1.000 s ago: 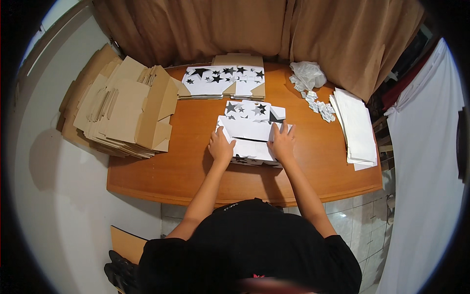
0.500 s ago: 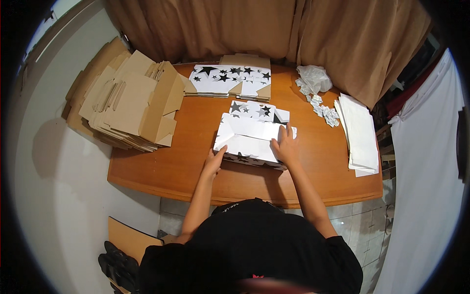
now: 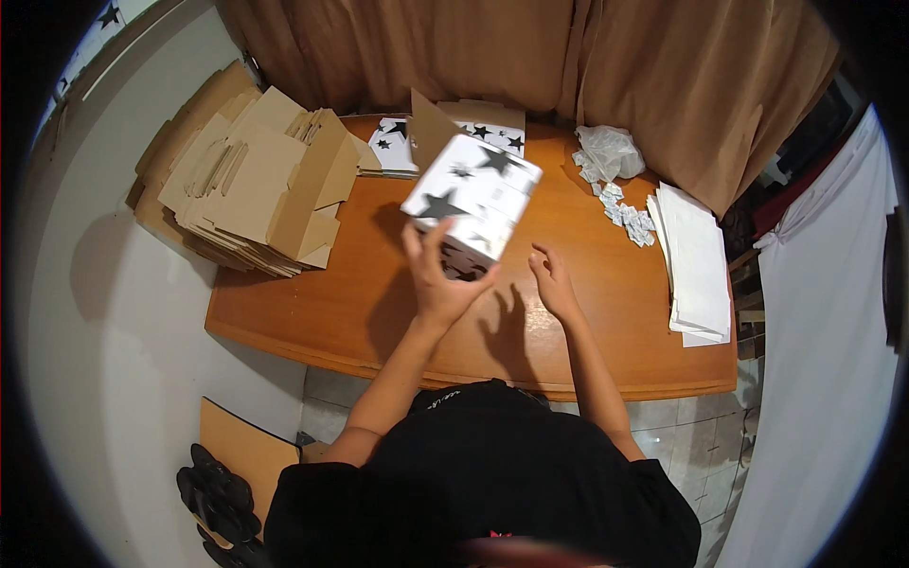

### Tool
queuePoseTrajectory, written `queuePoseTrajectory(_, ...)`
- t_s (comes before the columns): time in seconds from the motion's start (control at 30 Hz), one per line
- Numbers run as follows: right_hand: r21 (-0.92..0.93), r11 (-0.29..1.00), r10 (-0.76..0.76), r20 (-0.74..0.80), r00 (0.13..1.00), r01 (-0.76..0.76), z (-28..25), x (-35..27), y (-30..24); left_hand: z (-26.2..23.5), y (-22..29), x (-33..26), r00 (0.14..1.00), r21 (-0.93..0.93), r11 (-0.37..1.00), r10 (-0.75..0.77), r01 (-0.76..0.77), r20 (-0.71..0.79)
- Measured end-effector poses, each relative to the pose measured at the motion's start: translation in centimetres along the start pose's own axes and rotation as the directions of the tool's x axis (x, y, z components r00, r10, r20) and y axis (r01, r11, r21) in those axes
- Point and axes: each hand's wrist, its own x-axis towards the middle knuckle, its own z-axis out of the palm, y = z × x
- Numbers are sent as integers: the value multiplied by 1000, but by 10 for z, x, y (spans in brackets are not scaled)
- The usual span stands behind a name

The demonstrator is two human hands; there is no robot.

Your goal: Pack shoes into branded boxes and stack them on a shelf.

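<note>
Scanning left to right: stack of flat brown cardboard blanks (image 3: 248, 185) sits on the far-left corner of the tabletop (image 3: 379, 303), overhanging its left edge. Just right of it, at the far edge, lie flat white star-printed blanks (image 3: 402, 142) with a brown flap (image 3: 428, 123) sticking up.

Left hand (image 3: 440, 284) is raised above the tabletop middle, grip closed around the near end of a white box with black stars (image 3: 473, 194); fingers wrap the lower edge, thumb on the left side. Box is tilted, lifted clear of the wood, its shadow falling on the surface below. It hides part of the star blanks behind it.

Right hand (image 3: 551, 284) is just right of the box, not touching it, grip open with fingers spread, holding nothing, hovering low over the tabletop.

Further right at the far edge: crumpled white plastic bag (image 3: 606, 151), then a scatter of small white scraps (image 3: 627, 210). Near the right edge lies a stack of white sheets (image 3: 696, 265).

Brown curtain (image 3: 568, 57) hangs behind the tabletop. On the floor, lower left: a brown board (image 3: 241, 450) and dark footwear (image 3: 218, 492).
</note>
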Motion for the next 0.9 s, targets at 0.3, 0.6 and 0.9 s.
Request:
queuePoseTrajectory(0.3,527,704,465,165,870,-476,-26,-14,-7,74,-41,-87,809,215,827,395,-520,435)
queuePoseTrajectory(0.6,767,484,593,68,802,-422,-2,-8,82,51,-39,-86,887,409,901,-69,-141,457)
queuePoseTrajectory(0.9,261,963,147,-313,938,-64,-12,-24,43,-30,-101,-70,866,610,775,-409,163,288)
